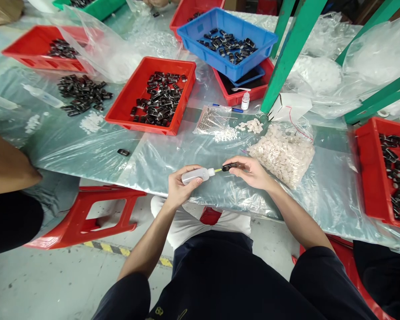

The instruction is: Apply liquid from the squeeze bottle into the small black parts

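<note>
1. Bottle [194,176]: clamped in left hand [179,189], over table [166,153], pointing right; best squeezed lightly now.
2. Black piece [229,167]: pinched in right hand [252,172], over table too; worth bracing.
3. Nozzle [218,170]: right up at piece, contact unclear; best aimed steadily.

Before me the plastic-covered surface [193,149] carries a red tray [128,101], a lone black piece [123,152], a heap of black parts [82,93], a bag of pale pieces [282,153], loose white bits [226,134] and a pouch of metal pins [211,119].
</note>
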Demonstrator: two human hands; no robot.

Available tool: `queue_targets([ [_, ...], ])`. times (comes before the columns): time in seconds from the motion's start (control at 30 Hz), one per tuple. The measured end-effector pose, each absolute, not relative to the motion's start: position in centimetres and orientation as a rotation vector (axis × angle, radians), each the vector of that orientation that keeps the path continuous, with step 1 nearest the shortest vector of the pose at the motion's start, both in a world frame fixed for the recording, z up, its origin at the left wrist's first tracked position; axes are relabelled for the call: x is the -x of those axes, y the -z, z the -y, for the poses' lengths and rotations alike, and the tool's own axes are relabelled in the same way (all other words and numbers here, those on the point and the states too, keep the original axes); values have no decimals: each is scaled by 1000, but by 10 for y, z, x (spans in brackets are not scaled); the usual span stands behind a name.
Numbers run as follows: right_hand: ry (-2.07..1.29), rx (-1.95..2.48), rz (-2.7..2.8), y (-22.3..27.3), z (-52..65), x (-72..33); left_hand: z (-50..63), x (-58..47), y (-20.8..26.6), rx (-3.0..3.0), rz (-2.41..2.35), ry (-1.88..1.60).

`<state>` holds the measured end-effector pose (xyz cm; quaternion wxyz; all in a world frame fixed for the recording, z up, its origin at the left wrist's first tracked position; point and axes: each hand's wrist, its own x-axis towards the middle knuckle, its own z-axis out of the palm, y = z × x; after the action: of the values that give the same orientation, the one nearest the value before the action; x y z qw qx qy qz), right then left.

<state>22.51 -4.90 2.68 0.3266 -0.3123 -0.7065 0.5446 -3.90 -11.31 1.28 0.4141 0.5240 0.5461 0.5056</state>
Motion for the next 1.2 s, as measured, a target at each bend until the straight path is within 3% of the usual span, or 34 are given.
queue_targets([
  [0.7, -1383, 812, 1896, -33, 51, -223, 114, 42, -20, -1353, -1414, -1242],
  [1.2, -1605, 696, 1668, -26, 56, -219, 118, 42, -19, -1380, -1452, -1295],
])
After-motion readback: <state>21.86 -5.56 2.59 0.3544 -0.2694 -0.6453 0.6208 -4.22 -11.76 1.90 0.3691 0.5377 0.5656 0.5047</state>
